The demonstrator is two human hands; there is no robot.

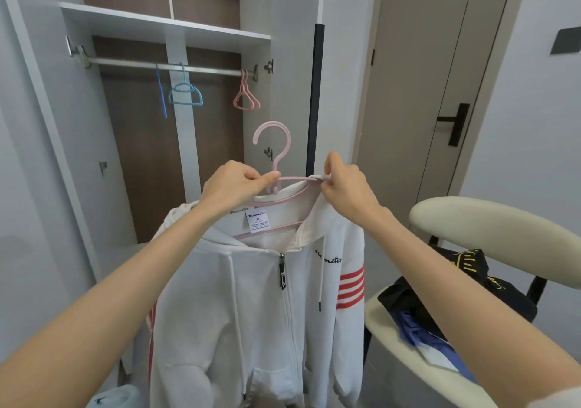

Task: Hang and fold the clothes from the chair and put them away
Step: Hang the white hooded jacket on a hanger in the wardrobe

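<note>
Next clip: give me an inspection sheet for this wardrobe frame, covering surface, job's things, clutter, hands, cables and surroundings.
Surface: chair at right, with clothes lying on its seat.
Job's things: white hoodie on a pink hanger, held up before the wardrobe; black garment and blue garment on the chair.
Clutter: pale blue item at the lower left edge, cut off, cannot identify.
Hands: left hand pinches the pink hanger below its hook; right hand pinches hoodie fabric at the hanger's arm on that side.
Cables: nothing seen.
Surroundings: open wardrobe, its rail carrying empty blue hangers and pink hangers; closed door with a black handle.
</note>
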